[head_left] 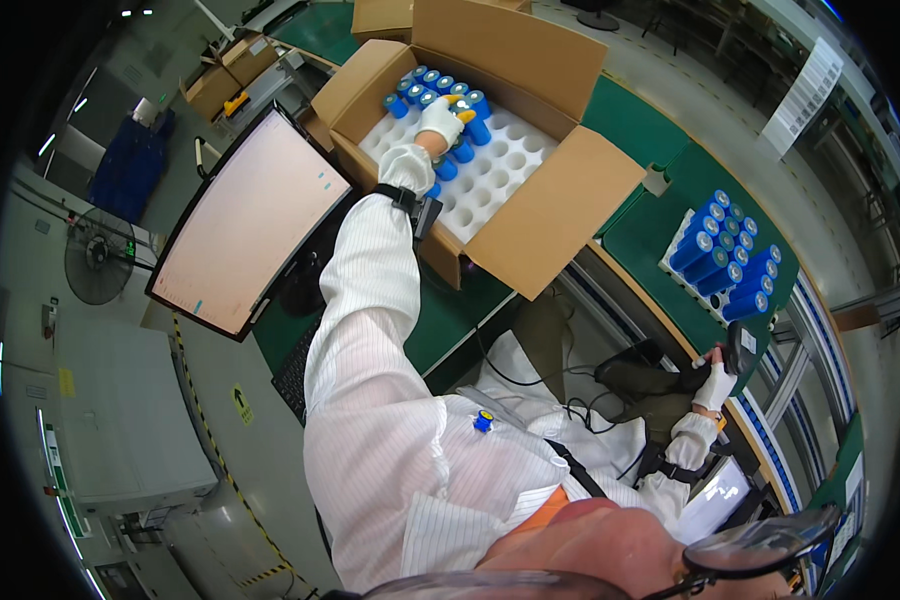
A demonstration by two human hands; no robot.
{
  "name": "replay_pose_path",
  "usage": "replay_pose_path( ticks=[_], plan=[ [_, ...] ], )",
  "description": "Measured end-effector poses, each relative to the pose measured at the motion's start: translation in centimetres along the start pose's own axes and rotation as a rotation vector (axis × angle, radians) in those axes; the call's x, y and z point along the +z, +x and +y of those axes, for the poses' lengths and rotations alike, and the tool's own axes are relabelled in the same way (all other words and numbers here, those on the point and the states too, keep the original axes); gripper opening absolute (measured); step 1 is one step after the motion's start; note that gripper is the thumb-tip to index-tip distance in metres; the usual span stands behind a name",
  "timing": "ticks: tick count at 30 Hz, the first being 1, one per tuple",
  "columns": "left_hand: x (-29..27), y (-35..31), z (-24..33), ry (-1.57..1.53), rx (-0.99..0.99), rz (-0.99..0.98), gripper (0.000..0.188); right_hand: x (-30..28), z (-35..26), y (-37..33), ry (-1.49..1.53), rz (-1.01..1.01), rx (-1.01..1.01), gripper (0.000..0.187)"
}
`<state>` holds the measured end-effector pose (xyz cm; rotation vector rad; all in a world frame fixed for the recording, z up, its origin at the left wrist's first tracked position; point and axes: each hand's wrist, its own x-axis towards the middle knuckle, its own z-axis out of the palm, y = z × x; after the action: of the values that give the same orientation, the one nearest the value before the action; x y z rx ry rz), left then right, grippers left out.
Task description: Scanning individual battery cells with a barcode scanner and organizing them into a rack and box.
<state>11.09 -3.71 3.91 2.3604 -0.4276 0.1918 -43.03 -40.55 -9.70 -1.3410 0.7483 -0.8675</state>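
Note:
My left hand, in a white glove with yellow fingertips, reaches into an open cardboard box. Its fingers are closed around the top of a blue cylindrical battery cell. More blue cells stand along the far left side of the box, in a white tray with round holes; my hand and forearm hide some of them. Down at the right, by the bench edge, my gloved right hand is wrapped round a black handheld scanner, with a black cable running nearby.
On the green bench at the right, a second white tray holds several upright blue cells. A monitor stands left of the box, with a keyboard below it. Black cables cross my lap.

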Motion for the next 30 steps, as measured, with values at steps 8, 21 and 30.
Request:
replay_pose_path(
  ticks=[8, 21, 30],
  plan=[
    [-1.5, -1.2, 2.6, -1.097, -0.445, -0.337, 0.029, -0.1, -0.5, 0.1, -0.007, -0.006, -0.016, 0.018],
    [1.3, -9.8, 24.9, -1.512, -0.742, -0.964, 0.035, 9.2, -15.0, -7.5, -0.603, -0.384, -0.612, 0.026],
    [8.6, -17.2, 36.7, -0.855, -0.464, -0.929, 0.038, 8.6, -17.0, -7.4, -0.71, -0.279, -0.697, 0.022]
  ],
)
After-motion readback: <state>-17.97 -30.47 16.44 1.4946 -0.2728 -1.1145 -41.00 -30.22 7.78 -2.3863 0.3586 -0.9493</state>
